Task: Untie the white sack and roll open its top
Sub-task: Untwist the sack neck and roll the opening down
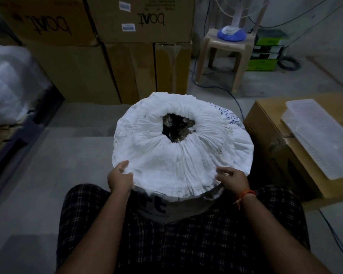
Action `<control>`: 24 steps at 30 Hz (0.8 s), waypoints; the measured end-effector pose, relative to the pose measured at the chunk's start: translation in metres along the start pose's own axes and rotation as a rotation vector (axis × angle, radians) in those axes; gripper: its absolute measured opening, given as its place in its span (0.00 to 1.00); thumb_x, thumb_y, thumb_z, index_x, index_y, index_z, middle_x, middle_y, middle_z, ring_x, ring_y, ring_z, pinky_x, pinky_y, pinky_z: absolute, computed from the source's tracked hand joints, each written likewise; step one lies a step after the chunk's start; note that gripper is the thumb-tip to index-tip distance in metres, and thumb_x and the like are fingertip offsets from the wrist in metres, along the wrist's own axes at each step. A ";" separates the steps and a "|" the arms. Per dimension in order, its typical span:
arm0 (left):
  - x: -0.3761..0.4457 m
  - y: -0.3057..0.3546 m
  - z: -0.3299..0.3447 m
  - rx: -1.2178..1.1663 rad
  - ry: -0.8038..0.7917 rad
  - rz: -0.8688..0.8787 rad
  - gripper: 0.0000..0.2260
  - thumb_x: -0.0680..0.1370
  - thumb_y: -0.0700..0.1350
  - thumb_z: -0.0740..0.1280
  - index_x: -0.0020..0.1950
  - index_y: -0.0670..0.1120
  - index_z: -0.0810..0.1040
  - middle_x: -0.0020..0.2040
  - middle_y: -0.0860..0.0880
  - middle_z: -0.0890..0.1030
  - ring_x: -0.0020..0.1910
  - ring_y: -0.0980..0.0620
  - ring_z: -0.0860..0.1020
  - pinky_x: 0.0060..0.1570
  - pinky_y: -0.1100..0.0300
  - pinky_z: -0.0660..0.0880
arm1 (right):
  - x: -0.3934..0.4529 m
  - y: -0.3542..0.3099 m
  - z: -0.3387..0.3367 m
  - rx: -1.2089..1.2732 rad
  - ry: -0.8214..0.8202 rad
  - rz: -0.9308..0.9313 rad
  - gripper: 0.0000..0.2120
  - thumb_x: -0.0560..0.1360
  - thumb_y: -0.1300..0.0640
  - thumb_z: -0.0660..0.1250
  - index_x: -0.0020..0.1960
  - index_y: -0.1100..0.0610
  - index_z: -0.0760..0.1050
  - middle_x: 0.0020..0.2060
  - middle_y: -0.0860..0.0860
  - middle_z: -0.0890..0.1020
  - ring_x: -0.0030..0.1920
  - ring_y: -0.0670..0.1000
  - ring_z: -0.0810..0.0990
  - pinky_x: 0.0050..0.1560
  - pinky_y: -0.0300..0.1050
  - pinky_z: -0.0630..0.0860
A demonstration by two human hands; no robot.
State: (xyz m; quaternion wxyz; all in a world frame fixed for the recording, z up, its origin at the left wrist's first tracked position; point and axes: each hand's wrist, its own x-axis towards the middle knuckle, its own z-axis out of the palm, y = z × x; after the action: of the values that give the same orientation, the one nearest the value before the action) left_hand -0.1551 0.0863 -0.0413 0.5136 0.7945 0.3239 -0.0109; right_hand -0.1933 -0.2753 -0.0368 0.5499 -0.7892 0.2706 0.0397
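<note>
Inside white sack (182, 155), contents indistinct.

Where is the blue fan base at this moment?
In the head view, the blue fan base stands on a beige plastic stool at the upper right, just right of the stacked cardboard boxes.
</note>
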 end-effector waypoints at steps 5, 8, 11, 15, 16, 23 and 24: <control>-0.003 0.036 0.000 0.148 0.283 0.299 0.16 0.76 0.37 0.73 0.61 0.50 0.87 0.74 0.40 0.72 0.71 0.37 0.72 0.71 0.48 0.73 | 0.022 -0.018 -0.013 -0.192 0.380 -0.302 0.08 0.72 0.54 0.75 0.50 0.49 0.88 0.52 0.58 0.84 0.53 0.47 0.78 0.61 0.44 0.76; 0.015 0.068 0.004 0.072 0.130 0.511 0.15 0.79 0.39 0.74 0.64 0.50 0.86 0.73 0.44 0.72 0.69 0.48 0.73 0.67 0.58 0.71 | 0.049 -0.055 -0.017 -0.170 0.164 -0.543 0.06 0.75 0.57 0.77 0.51 0.52 0.88 0.49 0.51 0.86 0.55 0.45 0.80 0.61 0.38 0.75; 0.052 0.102 0.014 -0.095 0.025 0.492 0.12 0.81 0.42 0.73 0.64 0.51 0.86 0.73 0.47 0.76 0.68 0.52 0.76 0.68 0.57 0.73 | 0.081 -0.090 -0.017 -0.097 0.041 -0.610 0.05 0.76 0.65 0.75 0.52 0.61 0.87 0.47 0.51 0.86 0.52 0.33 0.80 0.56 0.24 0.70; 0.113 0.119 0.020 -0.104 -0.127 0.383 0.12 0.81 0.48 0.73 0.64 0.56 0.86 0.74 0.47 0.77 0.72 0.47 0.77 0.73 0.47 0.75 | 0.139 -0.104 -0.026 -0.020 -0.125 -0.473 0.07 0.77 0.68 0.73 0.54 0.64 0.85 0.52 0.60 0.85 0.48 0.33 0.83 0.55 0.29 0.74; 0.125 0.120 0.020 -0.074 -0.178 0.353 0.11 0.81 0.49 0.73 0.64 0.57 0.86 0.75 0.46 0.76 0.72 0.46 0.76 0.73 0.48 0.75 | 0.153 -0.104 -0.028 -0.041 -0.147 -0.446 0.08 0.76 0.67 0.74 0.55 0.65 0.85 0.52 0.60 0.85 0.51 0.36 0.83 0.57 0.29 0.74; 0.155 0.125 0.019 -0.040 -0.502 0.206 0.09 0.83 0.41 0.71 0.59 0.52 0.87 0.73 0.46 0.78 0.64 0.50 0.79 0.61 0.56 0.72 | 0.199 -0.097 -0.038 -0.037 -0.332 -0.304 0.21 0.64 0.47 0.84 0.53 0.55 0.88 0.51 0.50 0.85 0.59 0.42 0.82 0.68 0.45 0.75; 0.156 0.126 0.017 -0.036 -0.521 0.203 0.09 0.82 0.40 0.72 0.58 0.52 0.87 0.72 0.46 0.79 0.66 0.49 0.78 0.62 0.57 0.72 | 0.202 -0.096 -0.039 -0.002 -0.339 -0.289 0.27 0.59 0.41 0.85 0.53 0.54 0.88 0.54 0.52 0.86 0.57 0.40 0.83 0.63 0.41 0.77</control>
State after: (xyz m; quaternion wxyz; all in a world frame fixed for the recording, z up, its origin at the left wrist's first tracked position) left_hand 0.0396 0.1181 -0.0019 0.5922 0.7839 0.0995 -0.1576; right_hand 0.0146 -0.3636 -0.0134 0.5868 -0.8023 0.0584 0.0926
